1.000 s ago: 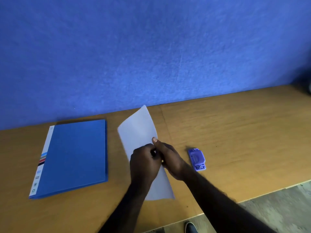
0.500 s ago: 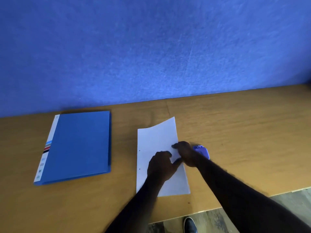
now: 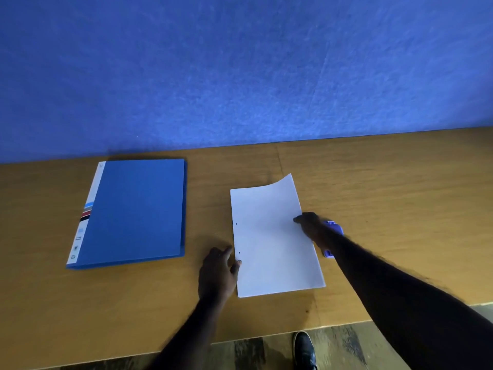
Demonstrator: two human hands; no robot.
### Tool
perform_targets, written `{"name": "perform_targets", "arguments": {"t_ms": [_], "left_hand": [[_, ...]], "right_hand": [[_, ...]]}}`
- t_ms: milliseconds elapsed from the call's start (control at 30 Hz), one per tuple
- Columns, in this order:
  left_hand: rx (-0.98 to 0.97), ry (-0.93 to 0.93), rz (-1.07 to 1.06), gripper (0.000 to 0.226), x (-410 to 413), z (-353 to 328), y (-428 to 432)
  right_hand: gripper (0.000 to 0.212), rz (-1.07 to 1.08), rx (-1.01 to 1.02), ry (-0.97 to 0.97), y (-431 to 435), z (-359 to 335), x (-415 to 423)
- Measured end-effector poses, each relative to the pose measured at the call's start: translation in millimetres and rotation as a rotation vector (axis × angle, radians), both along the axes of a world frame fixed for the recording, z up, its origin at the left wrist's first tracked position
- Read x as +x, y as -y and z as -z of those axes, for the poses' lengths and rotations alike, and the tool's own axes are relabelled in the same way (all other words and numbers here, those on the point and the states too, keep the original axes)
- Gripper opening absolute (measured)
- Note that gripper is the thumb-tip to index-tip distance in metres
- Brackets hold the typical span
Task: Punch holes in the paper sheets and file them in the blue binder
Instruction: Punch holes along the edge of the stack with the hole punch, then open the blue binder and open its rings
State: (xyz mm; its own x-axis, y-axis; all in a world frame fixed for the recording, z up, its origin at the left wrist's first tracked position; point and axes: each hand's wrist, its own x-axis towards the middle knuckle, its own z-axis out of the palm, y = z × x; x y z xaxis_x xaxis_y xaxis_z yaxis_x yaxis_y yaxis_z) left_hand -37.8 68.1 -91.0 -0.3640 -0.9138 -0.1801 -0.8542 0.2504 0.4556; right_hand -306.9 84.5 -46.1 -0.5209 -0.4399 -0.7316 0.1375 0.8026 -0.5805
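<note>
A white paper sheet [image 3: 272, 236] lies on the wooden table [image 3: 386, 196], with two punched holes near its left edge and its far right corner curled up. My right hand [image 3: 312, 227] holds the sheet's right edge, fingers on top. Under that hand and forearm sits the purple hole punch [image 3: 334, 227], mostly hidden. My left hand [image 3: 218, 271] rests on the table with relaxed fingers, its thumb touching the sheet's left edge. The blue binder [image 3: 133, 212] lies closed to the left, apart from both hands.
A blue wall [image 3: 240, 76] rises along the table's far edge. The near table edge runs across the bottom, with floor and a black shoe [image 3: 304, 348] below it.
The sheet, held up between both hands a second ago, now lies flat. My left hand has slid off its middle to the left edge. My right hand stays at the right edge.
</note>
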Motion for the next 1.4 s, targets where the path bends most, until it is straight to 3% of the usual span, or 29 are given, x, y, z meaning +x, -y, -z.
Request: {"name": "perform_targets", "arguments": {"t_ms": [100,200,367,533,700,833,1133,1267,1400], "left_hand": [[-0.016,-0.004,-0.005,0.047,-2.5,4.8,-4.2],[-0.023,0.013,-0.003,0.045,-4.6,7.4,-4.4],[-0.022,0.022,-0.005,0.043,-3.7,9.9,-3.0],[-0.049,0.04,0.008,0.045,-3.7,10.1,-4.4],[-0.022,-0.028,0.03,0.045,1.8,2.0,-1.2],[-0.015,-0.077,0.047,0.04,24.2,-7.8,14.3],[-0.273,-0.062,-0.085,0.024,117.2,-40.4,89.3],[-0.271,0.099,-0.25,0.055,160.3,-48.9,121.4],[-0.091,0.037,-0.537,0.097,208.1,-45.6,146.9]], "right_hand": [[0.017,-0.009,-0.022,0.028,3.5,0.8,3.7],[0.015,-0.074,-0.067,-0.08,4.6,3.4,6.5],[0.044,-0.162,-0.072,-0.422,-4.6,5.1,12.1],[0.075,-0.275,-0.064,-0.597,-14.5,12.3,23.9],[0.061,-0.354,-0.207,-0.741,-17.6,16.0,50.4],[0.045,-0.46,-0.31,-0.714,-7.0,16.8,80.9],[0.03,-0.653,-0.407,-0.496,32.8,19.7,153.8],[0.036,-0.69,-0.357,-0.359,55.8,17.8,187.0],[0.05,-0.621,-0.272,-0.133,76.7,13.4,215.9]]}}
